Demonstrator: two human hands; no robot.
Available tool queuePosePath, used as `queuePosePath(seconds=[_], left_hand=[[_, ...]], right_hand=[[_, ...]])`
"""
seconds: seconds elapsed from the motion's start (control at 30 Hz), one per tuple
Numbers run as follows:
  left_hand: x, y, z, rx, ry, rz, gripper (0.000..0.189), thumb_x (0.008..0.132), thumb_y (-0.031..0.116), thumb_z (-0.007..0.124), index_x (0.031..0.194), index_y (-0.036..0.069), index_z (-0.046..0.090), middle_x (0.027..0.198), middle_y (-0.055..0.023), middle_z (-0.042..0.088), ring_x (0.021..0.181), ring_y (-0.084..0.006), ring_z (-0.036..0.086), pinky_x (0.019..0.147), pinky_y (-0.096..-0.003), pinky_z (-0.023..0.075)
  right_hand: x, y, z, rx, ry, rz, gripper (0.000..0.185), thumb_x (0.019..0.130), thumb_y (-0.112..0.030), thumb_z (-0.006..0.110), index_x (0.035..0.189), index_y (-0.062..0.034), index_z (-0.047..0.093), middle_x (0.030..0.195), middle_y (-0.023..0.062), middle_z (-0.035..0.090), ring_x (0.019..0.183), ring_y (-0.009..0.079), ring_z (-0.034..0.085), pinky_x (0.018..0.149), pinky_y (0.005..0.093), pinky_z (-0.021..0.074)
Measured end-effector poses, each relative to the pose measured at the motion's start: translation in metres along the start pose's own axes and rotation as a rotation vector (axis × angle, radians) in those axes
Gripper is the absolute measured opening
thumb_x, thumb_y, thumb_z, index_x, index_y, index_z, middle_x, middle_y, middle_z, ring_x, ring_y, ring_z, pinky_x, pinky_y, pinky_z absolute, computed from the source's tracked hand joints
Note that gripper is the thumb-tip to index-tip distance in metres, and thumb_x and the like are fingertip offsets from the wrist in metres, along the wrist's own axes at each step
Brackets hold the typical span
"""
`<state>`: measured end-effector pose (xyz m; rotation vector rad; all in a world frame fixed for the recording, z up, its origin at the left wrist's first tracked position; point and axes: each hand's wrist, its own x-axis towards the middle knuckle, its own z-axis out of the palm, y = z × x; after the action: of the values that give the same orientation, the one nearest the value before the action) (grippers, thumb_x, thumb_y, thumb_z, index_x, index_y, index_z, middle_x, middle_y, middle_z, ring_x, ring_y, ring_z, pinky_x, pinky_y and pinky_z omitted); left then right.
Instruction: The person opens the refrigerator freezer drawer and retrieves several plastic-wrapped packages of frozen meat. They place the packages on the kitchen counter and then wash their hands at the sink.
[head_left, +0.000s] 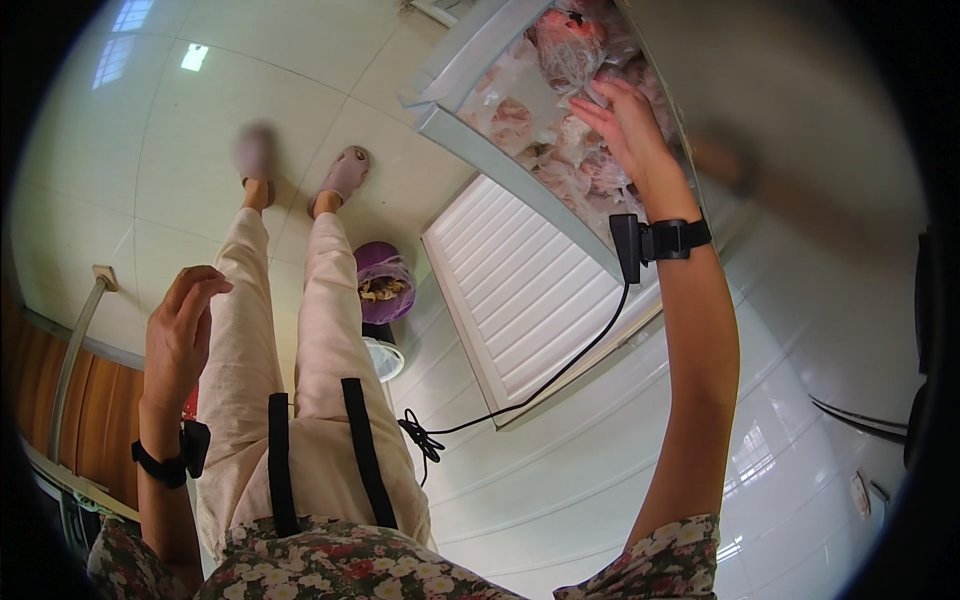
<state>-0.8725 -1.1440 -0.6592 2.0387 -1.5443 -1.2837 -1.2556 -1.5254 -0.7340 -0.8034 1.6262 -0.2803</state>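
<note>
My right hand (626, 120) reaches over an open drawer (517, 187) with a pale translucent front, packed with clear plastic bags of pinkish food. Its fingers are at the gathered end of one knotted plastic bag (570, 52) near the far end; whether they grip it is unclear. Other bags (577, 154) lie beneath and beside the hand. My left hand (180, 322) hangs above my left thigh, fingers loosely bent and apart, with nothing in it. Each wrist wears a black strap with a small device.
A white ribbed panel (525, 292) sits beside the drawer. A black cable (555, 375) runs from my right wrist across it. A purple bin (384, 259) with scraps stands near my leg. On the left are a metal bar (71, 360) and wooden panelling (82, 405).
</note>
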Motion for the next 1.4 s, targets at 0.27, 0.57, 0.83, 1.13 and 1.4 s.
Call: queuePosePath(seconds=[0.27, 0.57, 0.83, 1.13, 1.4], left_hand=[[0.003, 0.003, 0.006, -0.012, -0.024, -0.014, 0.031, 0.082, -0.016, 0.054, 0.105, 0.003, 0.062, 0.111, -0.0112, 0.064, 0.093, -0.0337, 0.067, 0.074, -0.0412, 0.0547], [0.006, -0.004, 0.0, -0.015, -0.009, -0.045, 0.034, 0.081, -0.018, 0.055, 0.106, 0.003, 0.064, 0.112, -0.0116, 0.064, 0.092, -0.034, 0.067, 0.074, -0.0407, 0.0544], [0.006, -0.001, 0.002, 0.0, 0.003, -0.024, 0.033, 0.081, -0.018, 0.055, 0.105, 0.003, 0.064, 0.112, -0.0121, 0.065, 0.091, -0.0336, 0.067, 0.073, -0.0409, 0.0537], [0.009, -0.001, 0.002, -0.012, 0.023, -0.03, 0.031, 0.081, -0.018, 0.055, 0.104, 0.002, 0.063, 0.111, -0.0127, 0.064, 0.091, -0.0349, 0.066, 0.073, -0.0415, 0.0536], [0.004, -0.006, -0.006, -0.013, 0.036, -0.054, 0.031, 0.081, -0.017, 0.055, 0.104, 0.002, 0.064, 0.111, -0.0119, 0.064, 0.088, -0.0329, 0.066, 0.071, -0.0402, 0.0527]], right_hand=[[-0.002, -0.005, 0.017, 0.019, -0.053, -0.174, 0.043, 0.091, 0.007, 0.051, 0.131, 0.0083, 0.038, 0.137, 0.027, 0.045, 0.118, 0.0398, 0.059, 0.109, 0.0494, 0.0475], [0.0, 0.027, -0.06, -0.244, 0.393, 0.005, 0.035, 0.091, 0.001, 0.058, 0.125, -0.0025, 0.05, 0.121, 0.02, 0.065, 0.105, 0.0321, 0.066, 0.095, 0.0439, 0.0546], [0.041, 0.034, -0.066, -0.909, 0.222, -0.383, 0.058, 0.074, -0.016, 0.086, 0.124, 0.0005, 0.061, 0.115, 0.0116, 0.07, 0.102, 0.0224, 0.067, 0.089, 0.0333, 0.0531], [0.045, 0.028, -0.075, -1.113, 0.22, -0.372, 0.049, 0.073, -0.021, 0.085, 0.115, -0.0015, 0.067, 0.1, 0.0137, 0.074, 0.094, 0.0256, 0.071, 0.085, 0.0371, 0.0542], [0.007, 0.031, -0.087, -0.996, 0.214, -0.33, 0.046, 0.092, -0.011, 0.067, 0.136, -0.0038, 0.054, 0.122, 0.0102, 0.066, 0.108, 0.0239, 0.066, 0.09, 0.0346, 0.053]])
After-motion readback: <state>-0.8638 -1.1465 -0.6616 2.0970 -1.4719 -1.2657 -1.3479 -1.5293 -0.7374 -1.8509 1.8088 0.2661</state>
